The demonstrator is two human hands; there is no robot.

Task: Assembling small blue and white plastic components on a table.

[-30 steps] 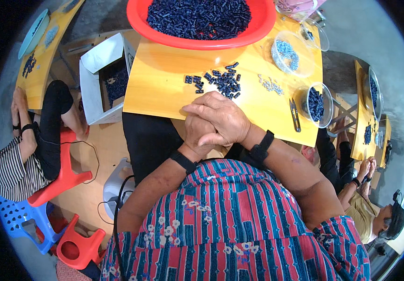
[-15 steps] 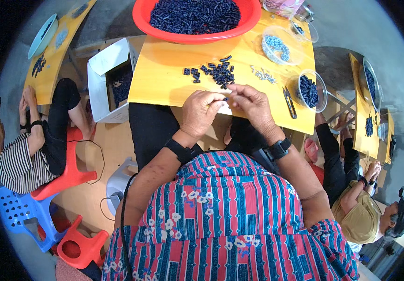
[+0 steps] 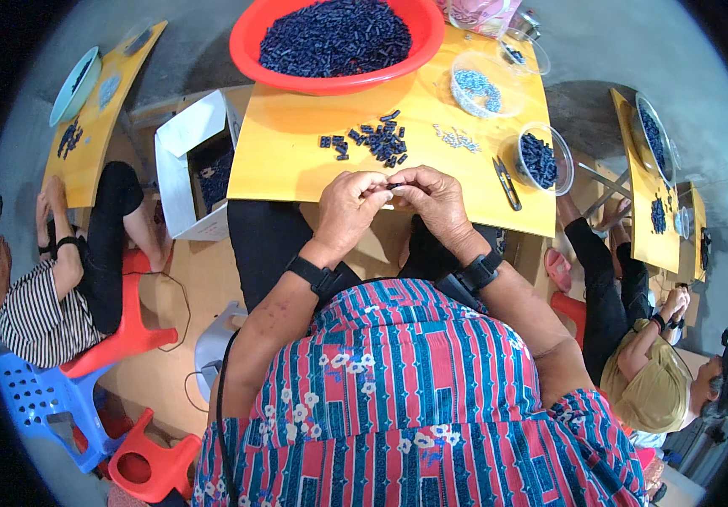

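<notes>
hands (image 3: 391, 196) pinch dark piece (image 3: 397, 185) | white box (image 3: 188, 160) left of table (image 3: 296, 160)

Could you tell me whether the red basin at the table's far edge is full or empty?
Full: the red basin holds a heap of small dark blue pieces.

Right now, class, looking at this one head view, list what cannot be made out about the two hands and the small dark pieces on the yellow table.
- Small dark piece pinched between left hand and right hand: its shape is too small and covered by fingers.
- Red basin: far rim cut off by the top edge.
- Loose dark pieces: too small to tell details.
- White box: contents shadowed.
</notes>
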